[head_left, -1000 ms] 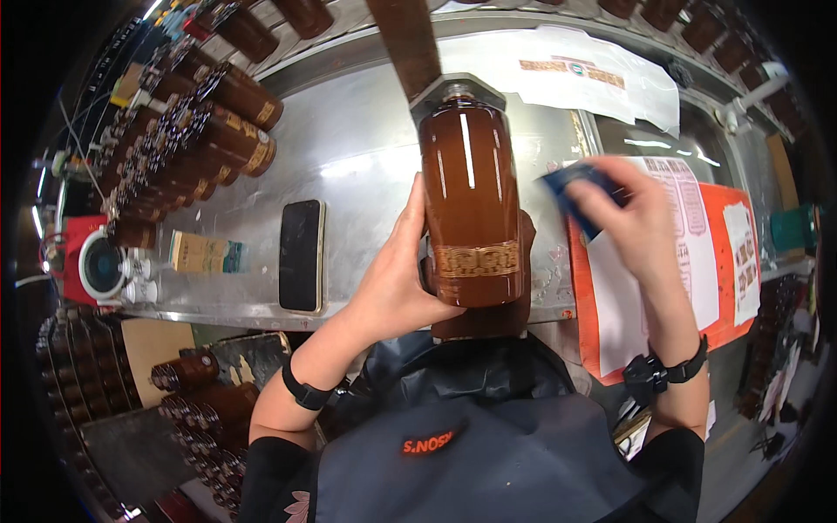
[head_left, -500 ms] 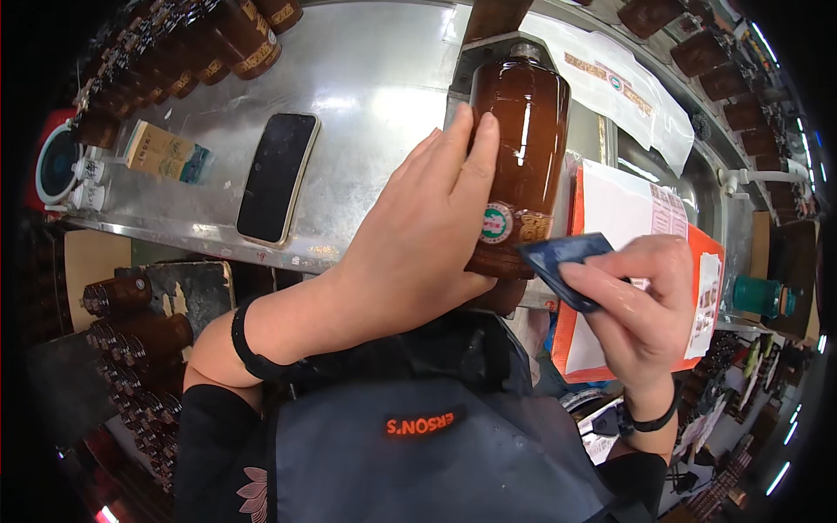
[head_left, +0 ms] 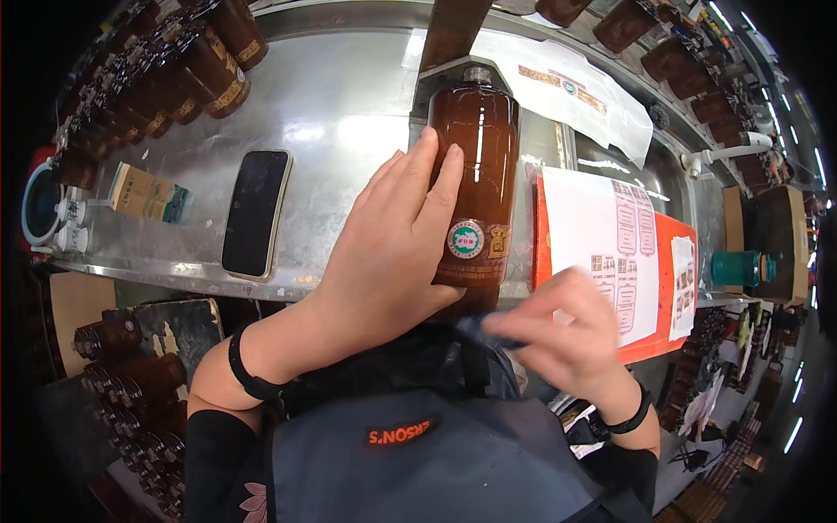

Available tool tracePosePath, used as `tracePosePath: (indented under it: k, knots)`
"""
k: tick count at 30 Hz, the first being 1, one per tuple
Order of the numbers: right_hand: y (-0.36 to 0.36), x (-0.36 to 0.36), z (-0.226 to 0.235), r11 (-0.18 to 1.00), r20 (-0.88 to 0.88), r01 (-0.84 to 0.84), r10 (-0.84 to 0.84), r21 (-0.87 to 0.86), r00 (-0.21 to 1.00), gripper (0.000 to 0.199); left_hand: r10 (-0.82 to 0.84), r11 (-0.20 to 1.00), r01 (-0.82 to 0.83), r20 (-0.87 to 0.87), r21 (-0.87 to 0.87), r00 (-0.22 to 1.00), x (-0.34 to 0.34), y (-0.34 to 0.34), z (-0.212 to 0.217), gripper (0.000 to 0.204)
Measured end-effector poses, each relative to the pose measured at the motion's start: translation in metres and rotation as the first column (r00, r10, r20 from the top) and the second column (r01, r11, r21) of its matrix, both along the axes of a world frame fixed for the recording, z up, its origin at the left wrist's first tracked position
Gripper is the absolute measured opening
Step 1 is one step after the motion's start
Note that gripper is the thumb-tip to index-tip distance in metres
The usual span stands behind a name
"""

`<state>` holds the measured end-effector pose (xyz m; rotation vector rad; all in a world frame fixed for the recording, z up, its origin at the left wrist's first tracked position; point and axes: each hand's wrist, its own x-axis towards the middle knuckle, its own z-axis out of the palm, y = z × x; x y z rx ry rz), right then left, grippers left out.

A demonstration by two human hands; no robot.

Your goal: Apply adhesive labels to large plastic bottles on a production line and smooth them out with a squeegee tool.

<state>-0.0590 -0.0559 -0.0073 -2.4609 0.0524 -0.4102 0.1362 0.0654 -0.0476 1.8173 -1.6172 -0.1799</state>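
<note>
A glossy brown bottle (head_left: 479,161) lies on its side on a dark holder at the bench edge, its neck pointing away from me. Near its base it carries a round green-and-white emblem (head_left: 466,240) and a gold band. My left hand (head_left: 388,235) grips the bottle from the left, fingers along its side and thumb at the base end. Close to that base, on the near side, my right hand (head_left: 571,336) pinches a dark blue flat scraper (head_left: 490,333). Both the scraper and the right fingertips are blurred by motion.
Left of the bottle, a phone (head_left: 256,213) and a small carton (head_left: 144,193) lie on the metal bench. Printed sheets (head_left: 580,218) rest on an orange folder (head_left: 641,352) to the right, below a white label sheet (head_left: 602,109). Brown bottles (head_left: 209,74) crowd the far left.
My right hand has brought the scraper from the bottle's lower right side to just off its base, toward my body. The whole view has shifted; my left hand keeps its hold.
</note>
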Motion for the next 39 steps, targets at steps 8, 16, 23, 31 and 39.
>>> tracePosePath:
  k: [8,16,23,31,39]
  knots:
    - [0.007,0.002,0.0,0.996,0.028,0.088,-0.088,-0.007,0.996,0.042,0.009,0.996,-0.008,0.013,-0.09,1.0,-0.003,-0.004,-0.009,0.106]
    - [0.005,0.012,-0.018,0.99,0.21,0.072,-0.097,0.122,0.973,0.028,0.012,0.961,0.006,0.066,-0.275,0.998,0.003,-0.011,-0.028,0.103]
    - [0.018,0.015,-0.026,0.985,0.332,0.048,-0.101,0.166,0.938,0.028,0.072,0.977,-0.138,-0.358,-0.161,0.931,-0.004,0.005,-0.041,0.111]
    - [0.021,0.007,-0.01,0.983,0.186,0.175,-0.183,0.058,0.965,0.025,0.051,0.981,-0.055,-0.029,-0.187,0.998,-0.005,-0.001,-0.026,0.105]
    - [0.013,0.009,0.004,0.991,0.025,0.1,-0.103,0.09,0.994,0.027,-0.018,0.972,0.018,0.003,-0.234,1.0,-0.006,0.008,-0.014,0.098]
